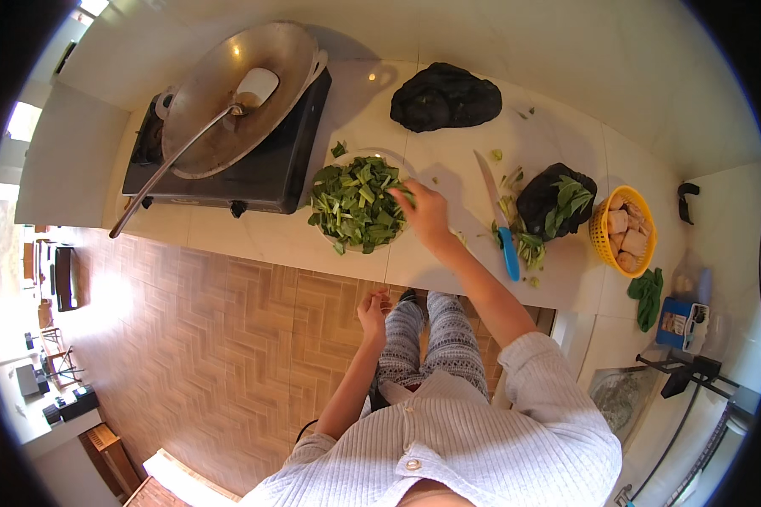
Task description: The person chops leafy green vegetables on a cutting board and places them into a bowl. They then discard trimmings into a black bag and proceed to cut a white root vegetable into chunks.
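Observation:
Chopped leafy greens (363, 206) are heaped on a round white dish (401, 166) on the counter. At the heap's right edge, my right hand (426, 212) has its fingertips pinched on bits of green. My left hand (373, 312) hangs in front of the counter edge, loosely curled, with nothing visible in it. Right of the dish lies a knife (506, 244) with a blue handle. Trimmed stems and leaf scraps (531, 248) are beside it. A black plastic bag (534, 201) with leaves (569, 201) on it stands farther right.
A large wok (196, 136) holding a long-handled spatula (257, 87) rests tilted on a black gas stove (273, 177) at left; the handle overhangs the counter edge. Another black bag (445, 98) lies at the back. A yellow basket (599, 237) of pale chunks and a green cloth-like bundle (645, 296) are at right.

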The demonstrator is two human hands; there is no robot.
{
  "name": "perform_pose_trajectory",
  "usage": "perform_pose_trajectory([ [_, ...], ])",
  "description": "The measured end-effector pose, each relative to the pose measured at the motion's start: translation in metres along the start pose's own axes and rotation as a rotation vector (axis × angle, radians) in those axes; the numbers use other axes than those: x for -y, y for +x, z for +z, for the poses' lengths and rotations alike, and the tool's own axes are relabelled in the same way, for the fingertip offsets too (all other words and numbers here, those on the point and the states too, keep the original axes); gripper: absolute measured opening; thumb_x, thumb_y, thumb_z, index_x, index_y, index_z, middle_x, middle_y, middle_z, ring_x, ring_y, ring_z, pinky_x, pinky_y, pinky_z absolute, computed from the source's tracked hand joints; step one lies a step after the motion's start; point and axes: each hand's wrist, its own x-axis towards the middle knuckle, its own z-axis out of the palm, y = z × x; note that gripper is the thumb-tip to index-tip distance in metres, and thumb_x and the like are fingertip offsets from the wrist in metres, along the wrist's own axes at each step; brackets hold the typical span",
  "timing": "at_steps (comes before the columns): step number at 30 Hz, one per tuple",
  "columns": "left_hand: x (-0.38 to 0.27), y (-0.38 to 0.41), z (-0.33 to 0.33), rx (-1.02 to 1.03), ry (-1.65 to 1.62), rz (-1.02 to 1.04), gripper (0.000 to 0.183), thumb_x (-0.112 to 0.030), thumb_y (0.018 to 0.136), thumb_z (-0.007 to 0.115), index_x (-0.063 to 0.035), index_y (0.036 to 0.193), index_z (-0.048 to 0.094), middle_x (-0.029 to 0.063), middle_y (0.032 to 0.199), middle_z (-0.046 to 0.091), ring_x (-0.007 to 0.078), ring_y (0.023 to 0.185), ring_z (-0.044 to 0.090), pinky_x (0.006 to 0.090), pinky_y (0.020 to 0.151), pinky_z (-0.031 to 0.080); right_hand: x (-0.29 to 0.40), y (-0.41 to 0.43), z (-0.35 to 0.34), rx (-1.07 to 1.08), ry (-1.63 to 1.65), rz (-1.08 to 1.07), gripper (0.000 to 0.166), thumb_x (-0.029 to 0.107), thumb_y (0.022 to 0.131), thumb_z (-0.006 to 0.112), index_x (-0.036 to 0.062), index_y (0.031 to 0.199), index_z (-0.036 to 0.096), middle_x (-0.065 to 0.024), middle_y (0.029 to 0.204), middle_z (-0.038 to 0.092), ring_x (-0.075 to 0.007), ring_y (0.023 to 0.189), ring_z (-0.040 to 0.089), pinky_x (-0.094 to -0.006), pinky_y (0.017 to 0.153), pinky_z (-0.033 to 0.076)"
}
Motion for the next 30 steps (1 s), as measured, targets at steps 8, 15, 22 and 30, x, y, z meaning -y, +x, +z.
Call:
perform_pose_trajectory([
  [8, -0.039, -0.001, 0.008, -0.001, 0.122, 0.307, 0.018, -0.005, 0.095, 0.045, -0.0013, 0.098, 0.063, 0.0014, 0.080, 0.058, 0.0107, 0.073, 0.055, 0.0253, 0.069, 0.044, 0.046, 0.017, 0.063, 0.086, -0.287, -0.144, 0.023, 0.028, 0.089, 0.063, 0.0114, 0.104, 0.060, -0.0123, 0.106, 0.055, -0.0319, 0.102, 0.050, -0.0452, 0.088, 0.037],
  [15, -0.080, 0.007, 0.018, -0.147, 0.279, 0.656, 0.016, 0.001, 0.091, 0.049, 0.0003, 0.101, 0.062, 0.0053, 0.087, 0.059, 0.0138, 0.076, 0.056, 0.0279, 0.069, 0.048, 0.046, 0.003, 0.009, 0.039, -0.035, -0.211, 0.029, 0.031, 0.088, 0.062, 0.0118, 0.109, 0.060, -0.0139, 0.116, 0.051, -0.0353, 0.113, 0.043, -0.0511, 0.098, 0.027],
  [22, -0.069, 0.006, 0.092, 0.256, 0.598, 0.607, 0.022, 0.001, 0.085, 0.059, -0.0004, 0.107, 0.061, 0.0115, 0.092, 0.061, 0.0211, 0.076, 0.062, 0.0313, 0.070, 0.051, -0.061, -0.097, -0.075, -0.017, -0.149, 0.495, 0.026, 0.001, 0.077, 0.067, -0.0003, 0.103, 0.061, -0.0176, 0.086, 0.059, -0.0338, 0.079, 0.061, -0.0393, 0.068, 0.050],
  [30, -0.030, 0.032, 0.178, 0.282, 1.250, 0.929, 0.015, -0.002, 0.078, 0.063, 0.0017, 0.092, 0.061, 0.0186, 0.104, 0.058, 0.0349, 0.096, 0.060, 0.0388, 0.078, 0.054, -0.074, -0.111, -0.071, -0.008, -0.291, 0.349, 0.022, -0.007, 0.069, 0.064, -0.0017, 0.090, 0.068, -0.0165, 0.071, 0.063, -0.0320, 0.063, 0.062, -0.0373, 0.058, 0.049],
])
